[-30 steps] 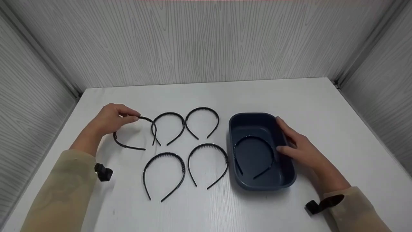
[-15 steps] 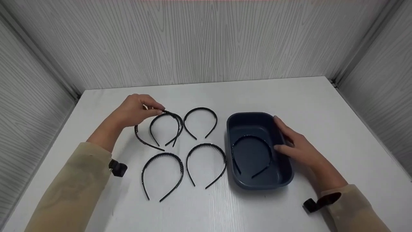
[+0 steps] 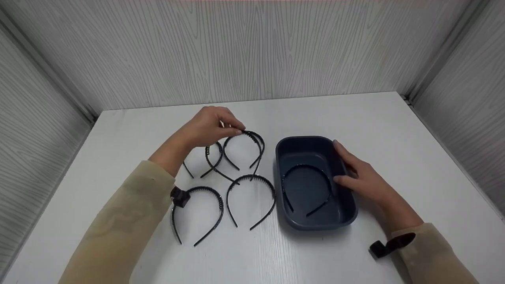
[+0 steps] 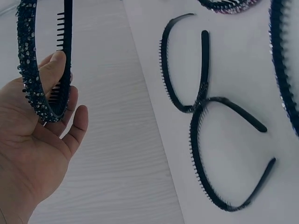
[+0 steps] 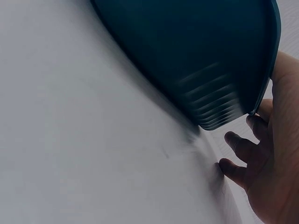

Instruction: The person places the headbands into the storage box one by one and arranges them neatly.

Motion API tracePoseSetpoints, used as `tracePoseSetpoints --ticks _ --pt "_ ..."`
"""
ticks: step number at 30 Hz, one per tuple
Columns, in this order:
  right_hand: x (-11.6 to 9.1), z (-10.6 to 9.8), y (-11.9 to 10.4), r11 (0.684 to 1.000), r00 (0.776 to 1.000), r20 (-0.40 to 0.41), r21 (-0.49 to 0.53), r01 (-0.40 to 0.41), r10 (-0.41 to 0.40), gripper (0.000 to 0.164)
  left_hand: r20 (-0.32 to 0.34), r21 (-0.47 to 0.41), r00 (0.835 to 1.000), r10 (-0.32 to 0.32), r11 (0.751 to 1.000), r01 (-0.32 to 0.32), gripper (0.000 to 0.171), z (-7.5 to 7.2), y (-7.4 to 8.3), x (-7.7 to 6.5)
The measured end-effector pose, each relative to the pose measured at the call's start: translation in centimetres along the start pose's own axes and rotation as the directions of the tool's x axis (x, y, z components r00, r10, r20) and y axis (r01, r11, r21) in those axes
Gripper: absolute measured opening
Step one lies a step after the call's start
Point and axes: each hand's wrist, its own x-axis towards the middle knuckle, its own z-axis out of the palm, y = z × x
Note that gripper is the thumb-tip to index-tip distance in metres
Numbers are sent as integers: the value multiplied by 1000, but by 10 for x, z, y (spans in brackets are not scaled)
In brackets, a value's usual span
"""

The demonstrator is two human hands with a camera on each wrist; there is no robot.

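Note:
My left hand (image 3: 211, 125) pinches the top of a black toothed headband (image 3: 223, 174), held up over the back row of headbands. In the left wrist view, this headband (image 4: 27, 56) is covered in glittering stones, with my thumb on its inner side. My right hand (image 3: 361, 177) grips the right wall of a dark blue plastic tub (image 3: 315, 228), its thumb on the inside. In the right wrist view, the other fingers (image 5: 243, 148) are spread outside the tub. One black headband (image 3: 303, 165) lies in the tub.
Several black headbands lie on the white table (image 3: 347, 114) left of the tub. Nearest the front are a left headband (image 3: 203, 188) and a right headband (image 3: 252, 176); the back ones are partly covered by my left hand and its headband. Grey wood-grain panels (image 3: 244, 51) enclose the table.
My left hand has carried the headband rightward from the left end of the back row to above its right headband. My right hand stays on the tub.

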Motion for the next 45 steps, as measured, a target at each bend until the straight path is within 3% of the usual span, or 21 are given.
tracePoseSetpoints --ticks 9,21,28,34,45 --pt "1 1 0 1000 1000 -8 -2 23 -23 86 48 -33 995 82 996 -80 17 26 23 26" --pt "0 1 -1 999 1000 -10 34 10 -9 82 63 -57 986 151 987 -148 15 61 35 49" --pt "0 1 1 998 1000 -13 62 -1 2 81 75 -68 983 166 985 -161 17 78 41 58" --pt "-1 4 0 997 998 -40 49 56 -54 80 94 -60 983 157 987 -152 17 91 44 62" --pt "0 3 -4 996 996 -39 36 77 -75 79 113 -58 973 202 979 -197 17 106 50 66"
